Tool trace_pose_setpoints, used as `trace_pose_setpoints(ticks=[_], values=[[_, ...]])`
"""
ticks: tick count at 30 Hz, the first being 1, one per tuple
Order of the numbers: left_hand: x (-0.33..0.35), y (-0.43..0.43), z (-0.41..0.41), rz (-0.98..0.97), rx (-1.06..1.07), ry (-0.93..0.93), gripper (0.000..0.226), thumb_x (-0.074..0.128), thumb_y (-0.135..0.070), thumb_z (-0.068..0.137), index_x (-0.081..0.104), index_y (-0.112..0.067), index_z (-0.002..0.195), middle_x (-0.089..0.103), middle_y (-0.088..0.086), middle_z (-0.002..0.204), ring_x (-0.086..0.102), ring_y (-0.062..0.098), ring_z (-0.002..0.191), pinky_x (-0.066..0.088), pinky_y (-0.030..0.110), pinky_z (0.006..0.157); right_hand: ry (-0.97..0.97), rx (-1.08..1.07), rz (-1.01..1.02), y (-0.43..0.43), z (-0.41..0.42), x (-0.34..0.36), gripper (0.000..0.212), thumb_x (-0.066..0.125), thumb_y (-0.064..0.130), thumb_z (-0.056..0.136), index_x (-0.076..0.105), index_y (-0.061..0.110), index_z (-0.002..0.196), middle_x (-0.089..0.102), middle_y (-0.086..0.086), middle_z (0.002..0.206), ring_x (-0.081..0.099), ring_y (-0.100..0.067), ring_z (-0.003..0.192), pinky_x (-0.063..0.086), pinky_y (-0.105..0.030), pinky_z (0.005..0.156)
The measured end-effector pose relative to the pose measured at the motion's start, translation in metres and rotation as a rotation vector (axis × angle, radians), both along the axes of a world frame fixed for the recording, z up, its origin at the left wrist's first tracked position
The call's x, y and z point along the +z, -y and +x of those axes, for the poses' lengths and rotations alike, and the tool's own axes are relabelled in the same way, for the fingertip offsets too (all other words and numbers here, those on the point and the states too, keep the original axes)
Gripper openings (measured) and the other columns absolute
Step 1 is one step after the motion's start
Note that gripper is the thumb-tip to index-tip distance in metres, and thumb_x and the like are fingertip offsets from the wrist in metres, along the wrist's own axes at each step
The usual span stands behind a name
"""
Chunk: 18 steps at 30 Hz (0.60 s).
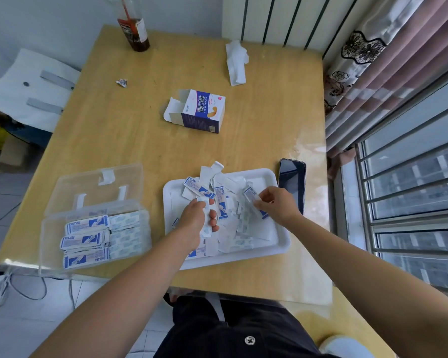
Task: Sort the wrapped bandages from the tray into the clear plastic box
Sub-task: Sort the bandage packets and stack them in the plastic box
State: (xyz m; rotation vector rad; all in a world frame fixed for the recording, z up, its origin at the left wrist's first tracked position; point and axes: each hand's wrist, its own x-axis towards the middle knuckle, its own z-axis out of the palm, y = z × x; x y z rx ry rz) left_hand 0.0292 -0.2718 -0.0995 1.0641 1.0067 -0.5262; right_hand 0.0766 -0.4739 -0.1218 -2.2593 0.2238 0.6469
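Head view.
- Left hand (195, 215): over tray's left half, fingers curled round small stack of wrapped bandages (207, 224).
- Right hand (274, 205): over tray's far right part, pinching single bandage (251, 196).
- White tray (243, 257): near table's near edge, loose bandage pile (233, 228) inside (some strips overhang far rim).
- Clear plastic box (49, 241): left of tray, apart from it, at table's near left edge, lid open; sorted rows (86, 239) inside.
- Phone (292, 182): just beside tray's right rim.
- Bare tabletop (114, 130): between tray and carton (197, 111).

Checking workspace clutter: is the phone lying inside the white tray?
No, the phone lies on the table outside the tray's right rim.
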Motion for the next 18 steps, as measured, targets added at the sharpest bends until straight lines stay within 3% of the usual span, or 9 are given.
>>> trace_pose_setpoints(ticks=[3,7,9,12,15,18], values=[[-0.003,0.0,0.0,0.044,-0.019,0.006,0.025,0.025,-0.011,0.097,0.05,-0.012,0.097,0.043,0.006,0.062,0.034,0.017,0.047,0.034,0.026,0.051,0.033,-0.021,-0.093,-0.001,0.004,0.004,0.018,0.071,0.027,0.083,0.059,0.016,0.092,0.062,0.002,0.083,0.059,-0.016,0.071,0.05,-0.032,0.065],[-0.006,0.002,-0.002,0.064,-0.057,-0.016,0.024,0.026,-0.01,0.096,0.05,-0.013,0.094,0.043,0.006,0.061,0.034,0.017,0.046,0.035,0.025,0.05,0.225,0.006,-0.209,-0.006,-0.006,0.009,0.033,0.071,0.038,0.082,0.055,0.02,0.105,0.051,0.005,0.1,0.055,-0.017,0.081,0.046,-0.032,0.063],[-0.008,0.003,-0.004,0.076,-0.086,-0.031,0.023,0.026,-0.01,0.095,0.049,-0.013,0.092,0.044,0.006,0.061,0.035,0.017,0.045,0.035,0.025,0.049,0.192,0.024,-0.246,-0.01,-0.011,0.007,0.025,0.07,0.04,0.081,0.058,0.019,0.089,0.054,0.004,0.088,0.055,-0.017,0.072,0.042,-0.029,0.056],[-0.011,0.008,-0.005,0.074,-0.091,-0.056,0.026,0.025,-0.009,0.095,0.05,-0.013,0.091,0.043,0.007,0.062,0.035,0.016,0.041,0.034,0.024,0.048,-0.046,0.129,-0.326,-0.021,-0.02,0.001,0.049,0.068,0.054,0.079,0.044,0.016,0.059,0.045,0.002,0.054,0.043,-0.016,0.05,0.029,-0.025,0.045],[-0.012,0.012,-0.007,0.057,-0.092,-0.056,0.026,0.025,-0.008,0.095,0.051,-0.013,0.091,0.044,0.007,0.061,0.035,0.016,0.04,0.033,0.023,0.047,-0.098,0.121,-0.315,-0.031,-0.022,-0.002,0.056,0.068,0.055,0.079,0.036,0.016,0.055,0.038,0.003,0.049,0.036,-0.013,0.043,0.023,-0.024,0.041],[-0.011,0.013,-0.011,0.058,-0.096,-0.064,0.025,0.026,-0.009,0.096,0.05,-0.013,0.09,0.044,0.006,0.062,0.035,0.016,0.041,0.033,0.023,0.048,-0.143,0.08,-0.249,-0.036,-0.019,-0.002,0.05,0.071,0.038,0.082,0.035,0.016,0.056,0.038,0.002,0.051,0.036,-0.013,0.044,0.024,-0.025,0.042]])
